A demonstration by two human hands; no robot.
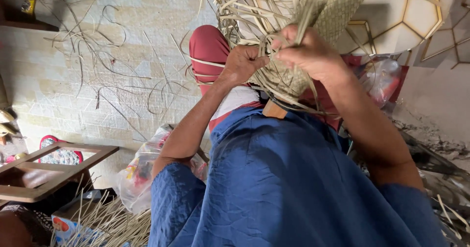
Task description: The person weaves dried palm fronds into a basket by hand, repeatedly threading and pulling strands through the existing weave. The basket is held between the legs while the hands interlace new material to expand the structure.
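Note:
A half-woven piece of pale reed strips rises in front of me, its loose ends fanning out at the top centre. My left hand grips a bundle of the loose strips at the piece's lower left. My right hand pinches several strips beside it, fingers closed around them. Both hands are close together above my lap, which is covered by a blue garment. A red-clad knee shows behind the left hand.
Scattered reed strips lie on the woven floor mat. A wooden frame stands at lower left, with a clear plastic bag and more strips near it. Another plastic bag lies at right.

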